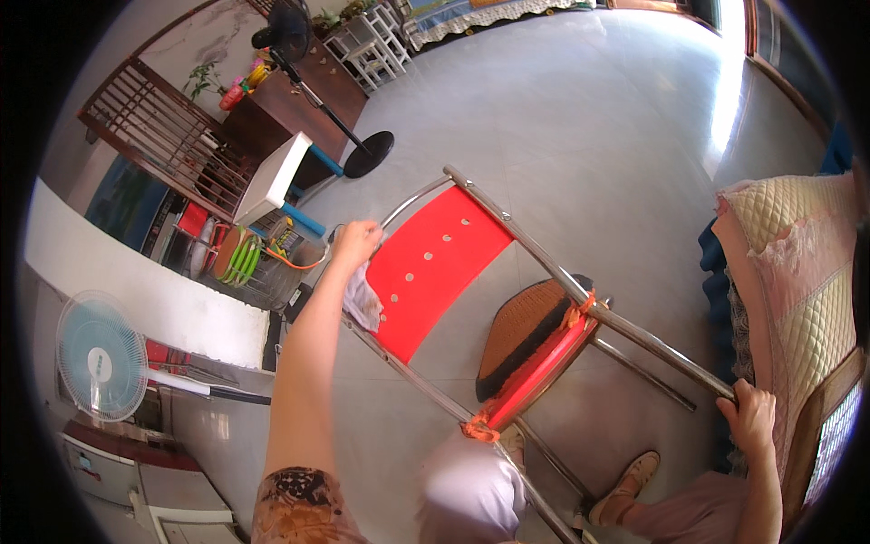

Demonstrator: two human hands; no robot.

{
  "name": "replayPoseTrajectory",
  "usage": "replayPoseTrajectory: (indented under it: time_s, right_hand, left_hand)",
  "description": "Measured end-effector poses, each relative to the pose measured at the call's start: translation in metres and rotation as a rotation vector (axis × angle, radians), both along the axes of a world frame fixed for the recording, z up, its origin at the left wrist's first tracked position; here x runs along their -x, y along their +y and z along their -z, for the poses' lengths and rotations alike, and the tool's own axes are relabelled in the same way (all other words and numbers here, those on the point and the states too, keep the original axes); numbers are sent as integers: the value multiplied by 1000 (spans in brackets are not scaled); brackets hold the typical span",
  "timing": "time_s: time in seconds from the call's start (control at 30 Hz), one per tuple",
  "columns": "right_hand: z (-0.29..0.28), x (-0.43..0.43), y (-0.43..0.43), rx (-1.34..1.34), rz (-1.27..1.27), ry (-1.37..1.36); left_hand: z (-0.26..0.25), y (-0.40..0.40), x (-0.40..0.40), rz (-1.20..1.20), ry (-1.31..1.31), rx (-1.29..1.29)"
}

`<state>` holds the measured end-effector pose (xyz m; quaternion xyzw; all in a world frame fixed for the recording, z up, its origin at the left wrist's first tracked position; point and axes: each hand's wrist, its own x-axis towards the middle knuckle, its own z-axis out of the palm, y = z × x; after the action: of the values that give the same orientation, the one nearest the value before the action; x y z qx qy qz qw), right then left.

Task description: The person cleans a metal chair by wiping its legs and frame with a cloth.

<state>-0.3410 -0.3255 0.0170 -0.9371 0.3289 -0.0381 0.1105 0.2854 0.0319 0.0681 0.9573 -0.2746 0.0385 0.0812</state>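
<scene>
A folding chair with a metal tube frame (544, 255) and a red, perforated backrest (435, 265) lies tilted before me. My left hand (357, 246) is at the curved top rail, closed on a pale, stained cloth (362, 299) that hangs down against the backrest's left end. My right hand (750, 416) grips the lower end of the chair's right tube. Orange cloth strips (481, 428) are tied round the frame beside the red seat edge (544, 374). A brown woven seat pad (520, 333) with a dark border is at the seat.
A black standing fan (369, 154) and a white-topped stool (275, 178) stand at the upper left. Another fan (102, 355) is at the left, by a low white wall (149, 292). A quilted cover (802, 272) drapes furniture at the right. My sandalled feet are below the chair.
</scene>
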Motion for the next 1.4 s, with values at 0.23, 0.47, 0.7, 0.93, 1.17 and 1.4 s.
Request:
replayPoseTrajectory:
  time_s: [0.23, 0.47, 0.7, 0.93, 1.17, 1.4]
  right_hand:
    - [3, 3, 0, 17, -8, -11]
    - [2, 4, 3, -3, -1, 11]
    - [-5, 1, 2, -66, -14, 41]
    - [-9, 3, 6, -40, 10, 32]
    - [-14, -1, 12, -61, 4, 17]
    - [-11, 5, 10, -38, 11, 14]
  left_hand:
    - [29, 97, 29, -3, 112, 293]
    - [10, 17, 39, 144, -391, 103]
    - [10, -142, 3, 222, -483, -296]
    - [25, -187, -5, 249, -609, -328]
    - [40, -208, -8, 232, -674, -371]
    - [17, -205, -8, 189, -479, -322]
